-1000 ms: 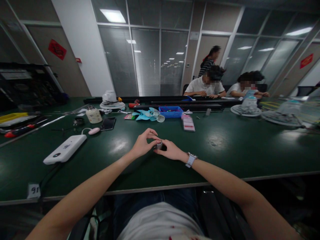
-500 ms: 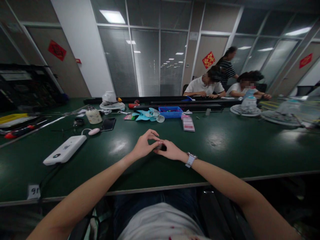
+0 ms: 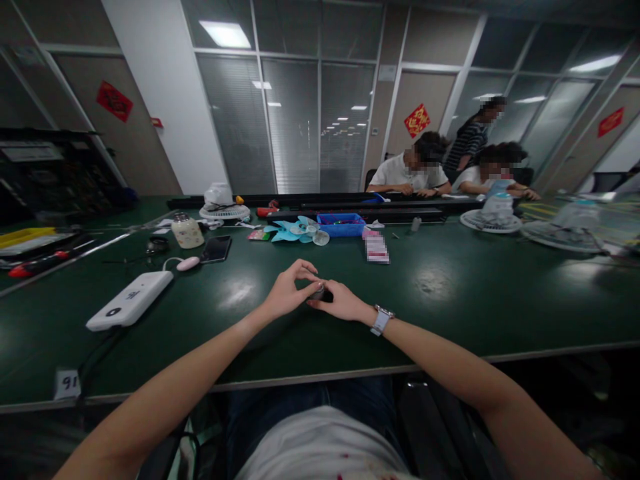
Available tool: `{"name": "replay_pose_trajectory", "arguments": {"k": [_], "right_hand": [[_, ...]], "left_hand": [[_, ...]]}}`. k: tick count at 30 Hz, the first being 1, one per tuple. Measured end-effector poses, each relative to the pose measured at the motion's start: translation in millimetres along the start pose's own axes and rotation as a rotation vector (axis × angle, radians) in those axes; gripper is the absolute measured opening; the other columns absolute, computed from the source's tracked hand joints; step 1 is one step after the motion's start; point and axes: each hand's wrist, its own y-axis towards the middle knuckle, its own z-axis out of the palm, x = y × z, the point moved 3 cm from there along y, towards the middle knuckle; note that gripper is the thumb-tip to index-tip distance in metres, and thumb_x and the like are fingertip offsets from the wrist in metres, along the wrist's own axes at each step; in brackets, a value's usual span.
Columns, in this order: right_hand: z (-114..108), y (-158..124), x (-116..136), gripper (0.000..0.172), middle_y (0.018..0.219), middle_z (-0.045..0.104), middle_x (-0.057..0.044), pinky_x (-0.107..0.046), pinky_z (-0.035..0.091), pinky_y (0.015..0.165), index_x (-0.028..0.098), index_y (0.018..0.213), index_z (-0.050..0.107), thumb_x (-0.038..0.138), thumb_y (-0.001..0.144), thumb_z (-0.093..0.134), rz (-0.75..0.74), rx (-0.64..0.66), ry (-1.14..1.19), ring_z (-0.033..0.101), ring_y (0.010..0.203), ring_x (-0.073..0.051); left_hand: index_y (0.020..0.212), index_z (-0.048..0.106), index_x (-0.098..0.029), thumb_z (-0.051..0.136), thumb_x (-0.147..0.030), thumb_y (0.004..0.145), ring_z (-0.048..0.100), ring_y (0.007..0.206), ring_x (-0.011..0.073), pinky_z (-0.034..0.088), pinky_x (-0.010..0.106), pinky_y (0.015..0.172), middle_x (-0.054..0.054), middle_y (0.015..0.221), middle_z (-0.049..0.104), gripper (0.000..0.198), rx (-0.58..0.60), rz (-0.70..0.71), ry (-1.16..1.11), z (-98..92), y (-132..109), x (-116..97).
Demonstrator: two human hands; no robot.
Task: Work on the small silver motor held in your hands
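Both my hands meet over the green tabletop (image 3: 280, 353), around a small dark round metallic-looking part (image 3: 319, 292). My right hand (image 3: 345, 300), with a watch (image 3: 383, 319) on its wrist, grips the part between thumb and fingers. My left hand (image 3: 290, 290) presses its thumb and a fingertip to the part's near and upper side, the other fingers curved above. Most of the part is hidden by my fingers, and its exact kind is unclear. Beyond my hands lie light-blue fan blades (image 3: 295, 230) and a blue tray (image 3: 343, 225) of small items.
To the left are a white power strip (image 3: 131, 301) with a pink plug, a phone (image 3: 216, 249) and a cream bottle (image 3: 187, 231). White fan parts (image 3: 225, 210) stand at the back. Across the table two people (image 3: 410, 170) sit, and another person (image 3: 470, 140) stands behind them.
My hands stay almost still around the small part. The standing person in the background has shifted to the right.
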Motion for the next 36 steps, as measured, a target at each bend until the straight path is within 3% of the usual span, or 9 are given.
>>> {"name": "replay_pose_trajectory", "arguments": {"k": [16, 24, 31, 36], "right_hand": [[2.7, 0.1, -4.3, 0.04, 0.095, 0.069, -0.009, -0.031, 0.046, 0.072, 0.012, 0.113, 0.063, 0.036, 0.082, 0.069, -0.024, -0.024, -0.021, 0.061, 0.081, -0.02], [2.2, -0.5, -2.7, 0.052, 0.105, 0.069, -0.008, -0.033, 0.046, 0.08, 0.019, 0.131, 0.056, 0.033, 0.083, 0.07, -0.059, -0.024, 0.015, 0.062, 0.09, -0.021], [2.6, -0.4, -4.0, 0.042, 0.106, 0.069, -0.009, -0.034, 0.046, 0.082, 0.016, 0.121, 0.061, 0.035, 0.083, 0.069, -0.048, -0.007, 0.02, 0.062, 0.093, -0.021], [0.9, -1.0, -1.7, 0.042, 0.099, 0.068, -0.008, -0.032, 0.045, 0.075, 0.015, 0.118, 0.062, 0.038, 0.083, 0.068, -0.023, -0.014, -0.004, 0.061, 0.084, -0.02]], "left_hand": [[0.09, 0.063, -0.019, 0.07, -0.032, 0.08, 0.07, 0.09, 0.0197, 0.051, 0.032, 0.085, 0.004, 0.094, 0.07, 0.018, -0.046, 0.064, 0.113, -0.7, -0.6, -2.9], [0.086, 0.06, -0.019, 0.075, -0.036, 0.074, 0.07, 0.081, 0.0178, 0.052, 0.031, 0.081, 0.004, 0.099, 0.068, 0.025, -0.075, 0.037, 0.085, -3.8, -0.4, 3.5], [0.089, 0.058, -0.019, 0.076, -0.04, 0.072, 0.071, 0.08, 0.019, 0.052, 0.033, 0.082, 0.005, 0.095, 0.071, 0.033, -0.07, 0.016, 0.073, -4.3, -0.2, 2.7], [0.097, 0.055, -0.019, 0.075, -0.037, 0.074, 0.072, 0.083, 0.0218, 0.051, 0.036, 0.084, 0.004, 0.087, 0.075, 0.035, -0.036, 0.005, 0.022, -4.2, 0.6, 4.3]]}}
